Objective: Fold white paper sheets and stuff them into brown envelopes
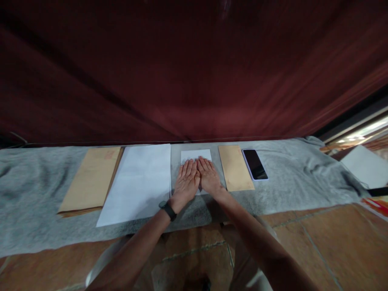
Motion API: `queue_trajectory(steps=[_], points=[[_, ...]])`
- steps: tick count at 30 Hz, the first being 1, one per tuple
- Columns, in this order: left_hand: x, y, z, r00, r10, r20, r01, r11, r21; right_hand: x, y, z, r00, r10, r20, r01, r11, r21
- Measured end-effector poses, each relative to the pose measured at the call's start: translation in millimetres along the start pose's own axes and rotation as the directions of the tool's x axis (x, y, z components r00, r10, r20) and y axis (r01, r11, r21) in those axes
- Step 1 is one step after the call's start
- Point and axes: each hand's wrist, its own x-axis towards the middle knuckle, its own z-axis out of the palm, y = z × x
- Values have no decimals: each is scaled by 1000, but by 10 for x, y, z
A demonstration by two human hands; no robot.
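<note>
Left hand [187, 182] and right hand [209, 176] are lying flat, fingers extended and together, side by side, both pressing palm-down on a small white folded sheet [196, 155]; neither is gripping anything. The sheet is resting on the grey cloth [30, 190], between a larger white sheet [139, 182] and a brown envelope [235, 165]. A phone [255, 164] is lying just beside that envelope; a stack of brown envelopes [92, 180] is sitting at far left.

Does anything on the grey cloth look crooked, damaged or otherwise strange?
Nothing looks damaged or spilled. Both hands, left hand and right hand, lie flat on a small white paper. The only untidy spot is the grey cloth, which is wrinkled near its right end. The phone lies neatly beside the small brown envelope.
</note>
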Motion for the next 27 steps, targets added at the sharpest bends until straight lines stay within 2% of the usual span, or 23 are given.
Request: queue_trajectory(steps=[6,12,21,23,27], points=[[151,-21,51,998,-62,-24,62,998,3,15,42,22,999,15,-34,-15,1000,-13],[135,-98,114,988,-99,-121,100,995,2,36,150,56,992,74,-105,-74,997,3],[86,-204,86,973,-172,-152,176,984,8,31,219,81,987,97,-131,-98,995,-1],[30,-163,63,976,-148,-160,152,988,10,34,218,86,986,100,-132,-100,995,1],[-156,28,41,995,-5,-104,6,1000,13,36,218,85,987,98,-126,-97,995,15]])
